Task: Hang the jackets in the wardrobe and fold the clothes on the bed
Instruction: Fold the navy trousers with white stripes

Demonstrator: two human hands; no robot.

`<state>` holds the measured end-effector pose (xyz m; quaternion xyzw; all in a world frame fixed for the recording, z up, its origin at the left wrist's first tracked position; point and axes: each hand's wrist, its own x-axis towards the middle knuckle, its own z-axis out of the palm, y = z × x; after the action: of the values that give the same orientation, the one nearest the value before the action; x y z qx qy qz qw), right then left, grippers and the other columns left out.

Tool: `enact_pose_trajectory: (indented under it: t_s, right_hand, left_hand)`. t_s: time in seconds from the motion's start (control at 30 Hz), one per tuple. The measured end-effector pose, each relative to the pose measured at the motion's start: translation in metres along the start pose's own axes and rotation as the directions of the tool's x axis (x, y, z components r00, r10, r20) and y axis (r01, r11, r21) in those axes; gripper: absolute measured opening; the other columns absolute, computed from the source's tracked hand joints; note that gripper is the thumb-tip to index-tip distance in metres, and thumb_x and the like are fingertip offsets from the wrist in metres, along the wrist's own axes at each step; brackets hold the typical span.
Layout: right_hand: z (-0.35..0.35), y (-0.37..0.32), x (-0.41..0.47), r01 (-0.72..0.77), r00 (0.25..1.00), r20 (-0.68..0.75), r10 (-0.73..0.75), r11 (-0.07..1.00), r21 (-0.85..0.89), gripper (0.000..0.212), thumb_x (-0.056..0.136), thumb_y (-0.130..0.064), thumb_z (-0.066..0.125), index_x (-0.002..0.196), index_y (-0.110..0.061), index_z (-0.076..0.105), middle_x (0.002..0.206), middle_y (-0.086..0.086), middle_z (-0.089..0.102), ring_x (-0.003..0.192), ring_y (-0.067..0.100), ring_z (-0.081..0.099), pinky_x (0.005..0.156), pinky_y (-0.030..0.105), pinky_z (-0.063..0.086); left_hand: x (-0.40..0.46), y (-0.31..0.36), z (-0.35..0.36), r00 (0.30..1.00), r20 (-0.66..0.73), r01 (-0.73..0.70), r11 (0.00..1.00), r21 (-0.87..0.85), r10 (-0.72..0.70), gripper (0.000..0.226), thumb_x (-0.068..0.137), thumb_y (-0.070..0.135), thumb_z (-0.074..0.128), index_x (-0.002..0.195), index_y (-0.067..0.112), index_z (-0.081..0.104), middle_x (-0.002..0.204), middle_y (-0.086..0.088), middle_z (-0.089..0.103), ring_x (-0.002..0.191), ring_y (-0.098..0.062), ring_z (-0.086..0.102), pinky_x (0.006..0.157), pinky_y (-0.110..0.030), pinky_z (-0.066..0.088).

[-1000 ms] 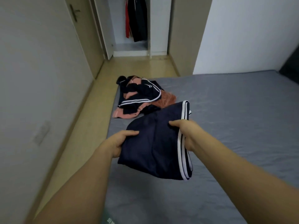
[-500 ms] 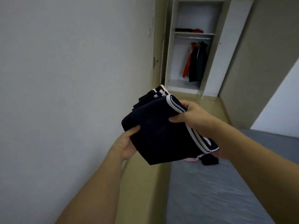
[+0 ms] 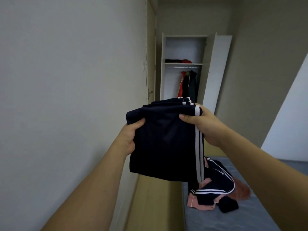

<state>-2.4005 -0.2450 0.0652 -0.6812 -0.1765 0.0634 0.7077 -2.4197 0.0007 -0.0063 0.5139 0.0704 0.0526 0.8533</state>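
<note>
holding the folded navy trousers [image 3: 164, 144] up in the air between us and the wardrobe [image 3: 184, 67], we grip them with both hands: our left hand [image 3: 129, 138] is curled round the left edge, our right hand [image 3: 202, 125] pinches the striped right edge. jackets [image 3: 188, 85] hang inside the wardrobe. a pile of clothes [image 3: 216, 192] lies on the bed [image 3: 233, 220] below.
</note>
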Motion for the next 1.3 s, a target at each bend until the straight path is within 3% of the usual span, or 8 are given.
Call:
enact_pose_trajectory:
  t_s: [0.2,0.43,0.67,0.8,0.97,1.07,1.17,1.3]
  right_hand:
    - [-0.016,0.039,0.16,0.021,0.987,-0.158,-0.013,0.999,0.049,0.032,0.079,-0.01,0.078,0.11,-0.014,0.068,0.102,0.005,0.075,0.091,0.021,0.072,0.084,0.035,0.059]
    - [-0.038,0.058,0.365,0.038,0.949,-0.314,-0.02,0.998,0.05,0.027,0.084,-0.016,0.075,0.109,-0.017,0.066,0.104,0.004,0.072,0.095,0.023,0.069,0.089,0.038,0.056]
    - [-0.083,0.115,0.577,0.041,0.929,-0.366,-0.049,0.999,-0.029,0.022,0.089,-0.006,0.06,0.102,-0.023,0.065,0.096,0.001,0.071,0.087,0.018,0.069,0.066,0.023,0.053]
    - [-0.121,0.135,0.708,0.072,0.884,-0.457,-0.103,0.994,-0.085,0.019,0.089,-0.01,0.067,0.101,-0.024,0.067,0.094,-0.006,0.07,0.088,0.016,0.068,0.069,0.022,0.052]
    - [-0.187,0.146,0.858,0.087,0.771,-0.612,-0.176,0.981,-0.173,0.017,0.091,-0.016,0.064,0.102,-0.029,0.061,0.092,-0.014,0.065,0.088,0.009,0.063,0.085,0.032,0.051]
    - [-0.237,0.166,0.944,0.102,0.721,-0.669,-0.182,0.982,-0.157,0.014,0.094,-0.016,0.06,0.104,-0.026,0.059,0.095,-0.011,0.065,0.093,0.015,0.063,0.09,0.036,0.052]
    - [-0.293,0.194,1.036,0.11,0.712,-0.687,-0.146,0.989,-0.096,0.013,0.097,-0.018,0.058,0.109,-0.021,0.057,0.099,-0.006,0.064,0.1,0.022,0.062,0.096,0.04,0.05]
    - [-0.361,0.218,1.162,0.101,0.725,-0.681,-0.102,0.994,-0.041,0.032,0.098,-0.02,0.055,0.129,-0.012,0.056,0.113,0.001,0.063,0.105,0.023,0.06,0.095,0.036,0.048]
  left_hand:
    - [0.166,0.016,0.001,0.997,-0.047,-0.064,0.996,0.066,0.067,0.04,0.08,0.026,0.079,0.117,0.015,0.069,0.109,-0.009,0.074,0.095,-0.026,0.073,0.066,-0.033,0.059]
    - [0.383,0.061,0.02,0.989,-0.091,-0.109,0.987,0.121,0.12,0.038,0.081,0.025,0.079,0.116,0.017,0.068,0.103,-0.006,0.076,0.092,-0.025,0.073,0.069,-0.035,0.059]
    - [0.626,0.059,0.024,0.99,-0.087,-0.107,0.99,0.09,0.115,0.042,0.08,0.024,0.08,0.119,0.015,0.066,0.103,-0.008,0.075,0.096,-0.029,0.071,0.078,-0.044,0.06]
    - [0.769,0.057,0.047,0.997,-0.026,-0.065,0.996,0.063,0.067,0.045,0.082,0.022,0.079,0.123,0.014,0.064,0.109,-0.01,0.074,0.1,-0.03,0.07,0.091,-0.048,0.056]
    - [0.938,0.063,0.11,0.997,0.07,-0.044,0.996,0.074,0.039,0.033,0.084,0.02,0.077,0.115,0.015,0.067,0.102,-0.007,0.076,0.09,-0.024,0.073,0.073,-0.037,0.06]
    - [1.04,0.053,0.15,0.991,0.123,-0.066,0.991,0.119,0.051,0.023,0.085,0.019,0.076,0.107,0.015,0.069,0.098,-0.006,0.076,0.088,-0.023,0.074,0.073,-0.036,0.058]
    - [1.143,0.037,0.182,0.983,0.157,-0.12,0.98,0.156,0.096,0.02,0.087,0.021,0.074,0.105,0.015,0.07,0.097,-0.005,0.077,0.088,-0.021,0.074,0.074,-0.034,0.057]
    - [1.274,0.028,0.223,0.983,0.156,-0.128,0.973,0.194,0.098,0.018,0.088,0.022,0.074,0.104,0.015,0.07,0.093,-0.002,0.077,0.082,-0.017,0.074,0.066,-0.028,0.057]
